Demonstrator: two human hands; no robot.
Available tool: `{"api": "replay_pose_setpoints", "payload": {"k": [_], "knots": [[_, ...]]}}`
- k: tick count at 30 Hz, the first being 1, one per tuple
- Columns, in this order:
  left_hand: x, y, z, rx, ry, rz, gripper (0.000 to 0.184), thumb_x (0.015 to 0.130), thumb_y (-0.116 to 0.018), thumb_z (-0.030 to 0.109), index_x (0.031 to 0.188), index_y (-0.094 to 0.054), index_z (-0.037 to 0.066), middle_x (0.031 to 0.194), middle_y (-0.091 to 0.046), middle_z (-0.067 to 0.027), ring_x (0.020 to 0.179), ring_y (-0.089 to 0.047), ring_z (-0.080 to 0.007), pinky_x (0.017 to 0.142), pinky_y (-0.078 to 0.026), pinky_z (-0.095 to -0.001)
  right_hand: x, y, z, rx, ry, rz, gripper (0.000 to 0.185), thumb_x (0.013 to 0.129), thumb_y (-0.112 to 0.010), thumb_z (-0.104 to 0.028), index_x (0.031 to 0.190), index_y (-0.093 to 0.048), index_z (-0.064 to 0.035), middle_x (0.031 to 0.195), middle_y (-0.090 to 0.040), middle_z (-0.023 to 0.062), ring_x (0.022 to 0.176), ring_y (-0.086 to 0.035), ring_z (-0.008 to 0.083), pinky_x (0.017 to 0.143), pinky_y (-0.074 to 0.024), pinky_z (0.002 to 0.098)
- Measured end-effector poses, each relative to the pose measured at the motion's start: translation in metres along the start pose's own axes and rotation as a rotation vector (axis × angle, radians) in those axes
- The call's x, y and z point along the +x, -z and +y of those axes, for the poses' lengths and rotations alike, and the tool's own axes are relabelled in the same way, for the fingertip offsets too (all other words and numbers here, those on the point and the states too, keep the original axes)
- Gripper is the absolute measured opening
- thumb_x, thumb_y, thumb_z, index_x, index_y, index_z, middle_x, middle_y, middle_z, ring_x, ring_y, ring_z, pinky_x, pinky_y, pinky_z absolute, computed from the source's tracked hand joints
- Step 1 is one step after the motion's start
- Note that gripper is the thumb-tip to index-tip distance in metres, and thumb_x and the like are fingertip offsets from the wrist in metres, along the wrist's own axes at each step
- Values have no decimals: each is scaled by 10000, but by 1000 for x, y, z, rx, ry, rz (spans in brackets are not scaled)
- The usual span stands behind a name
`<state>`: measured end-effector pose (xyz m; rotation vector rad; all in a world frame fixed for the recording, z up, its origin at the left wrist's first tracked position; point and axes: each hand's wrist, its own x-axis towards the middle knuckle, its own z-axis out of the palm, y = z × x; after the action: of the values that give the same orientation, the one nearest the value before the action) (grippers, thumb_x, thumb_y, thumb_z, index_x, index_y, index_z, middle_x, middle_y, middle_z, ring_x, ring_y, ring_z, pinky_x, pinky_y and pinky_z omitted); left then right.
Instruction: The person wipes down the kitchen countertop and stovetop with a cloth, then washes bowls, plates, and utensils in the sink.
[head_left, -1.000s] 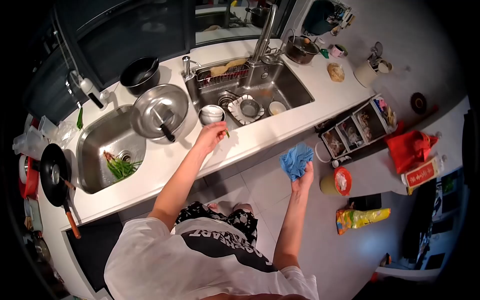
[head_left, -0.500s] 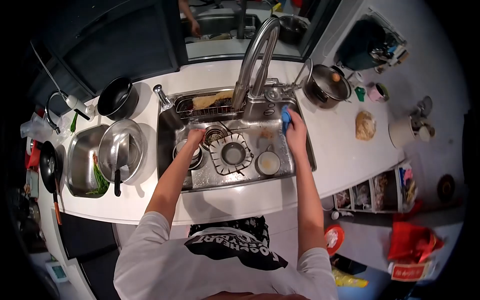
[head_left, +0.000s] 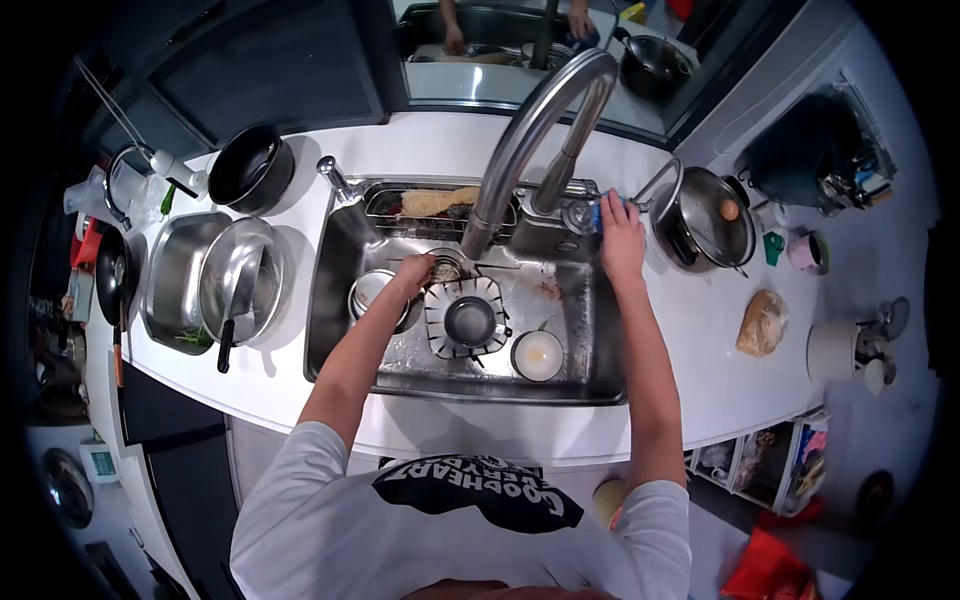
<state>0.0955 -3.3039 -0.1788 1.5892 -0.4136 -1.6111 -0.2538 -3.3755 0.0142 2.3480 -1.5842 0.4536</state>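
Note:
My left hand (head_left: 413,272) reaches into the large sink (head_left: 400,372), its fingers pressed together beside the drain strainer (head_left: 446,266); what they hold, if anything, is hidden. A blue cloth (head_left: 603,214) is in my right hand (head_left: 621,232), at the sink's back right corner near the faucet base. Inside the sink lie a scalloped plate with a small grey bowl (head_left: 469,321) on it, a white bowl (head_left: 538,355) to the right and white bowls (head_left: 375,290) in a metal one at the left.
A tall curved faucet (head_left: 540,115) arches over the sink. To the right stand a lidded pot (head_left: 704,222) and a bagged item (head_left: 762,323). At the left are a black pot (head_left: 251,170), a glass-like bowl holding a cleaver (head_left: 243,290), a smaller sink (head_left: 172,290) and a frying pan (head_left: 113,275).
The view has turned from the floor and counter to the sink. My left hand has moved to the drain, and my right hand has carried the blue cloth to the faucet's right side.

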Motion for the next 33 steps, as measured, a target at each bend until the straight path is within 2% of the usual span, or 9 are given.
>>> {"api": "replay_pose_setpoints", "payload": {"k": [4, 7, 8, 11, 13, 22, 28, 30, 33], "knots": [[-9, -1, -7, -73, -97, -5, 147, 836, -503, 24, 968, -563, -2, 661, -530, -15, 428, -395, -80, 384, -294, -222, -21, -4, -29, 300, -175, 191, 505, 662, -483, 116, 1152, -518, -1, 1298, -431, 129, 1073, -443, 342, 929, -375, 379], [-35, -21, 6, -154, -115, -48, 216, 833, -526, 40, 1046, -548, 13, 756, -564, -17, 537, -469, -80, 461, -363, -191, -56, -40, -78, 790, -363, 262, 426, 729, -425, 113, 1106, -542, -47, 1106, -520, 164, 987, -523, 261, 860, -422, 342], [-38, -21, 4, -169, -128, -109, 219, 839, -531, 62, 1053, -548, 21, 791, -573, -16, 587, -497, -84, 493, -387, -198, -49, 5, -115, 1464, -966, -172, 383, 774, -405, 80, 1102, -545, -59, 1048, -563, 82, 999, -524, 213, 890, -398, 296], [-82, -36, 16, -94, -53, -180, 317, 882, -533, 326, 1080, -554, 79, 959, -582, 17, 914, -542, -122, 718, -457, -304, -86, -79, -146, 2369, -1052, -480, 210, 863, -423, -89, 1023, -549, -34, 932, -617, 104, 816, -622, 210, 755, -522, 334], [-118, -40, 28, -244, 31, -342, 356, 882, -529, 383, 1070, -561, 82, 979, -602, -9, 869, -569, -126, 730, -475, -303, -95, -85, -172, 2531, -1046, -604, 256, 909, -393, -174, 1039, -548, -17, 955, -618, 98, 860, -621, 211, 789, -508, 332], [-129, -12, 17, -467, -140, -319, 194, 885, -549, 203, 1027, -585, 77, 954, -638, -35, 865, -608, -118, 763, -491, -302, -85, -44, -193, 2303, -1065, -695, 274, 898, -506, -268, 989, -570, -18, 970, -623, 100, 891, -613, 219, 807, -502, 331], [-117, -34, 18, -721, 98, -478, 276, 939, -415, 271, 1103, -525, 78, 1037, -608, -70, 959, -589, -192, 825, -474, -371, -73, -69, -213, 1449, -652, -41, 251, 822, -611, -218, 928, -603, 9, 879, -616, 135, 798, -593, 240, 735, -464, 352], [-103, -43, -2, -821, -84, -502, 281, 926, -443, 269, 1130, -507, 87, 1056, -590, -81, 915, -587, -200, 821, -478, -361, -70, -32, -239, 1226, -352, 51, 232, 794, -622, -217, 861, -604, 5, 830, -598, 144, 757, -586, 271, 700, -462, 370], [-82, -57, -23, -967, -425, -1096, 309, 925, -428, 315, 1101, -523, 79, 1045, -599, -96, 946, -583, -210, 820, -477, -372, -61, -6, -248, 985, -183, -37, 224, 776, -621, -236, 782, -601, -12, 782, -580, 163, 725, -573, 330, 662, -455, 405]]}}
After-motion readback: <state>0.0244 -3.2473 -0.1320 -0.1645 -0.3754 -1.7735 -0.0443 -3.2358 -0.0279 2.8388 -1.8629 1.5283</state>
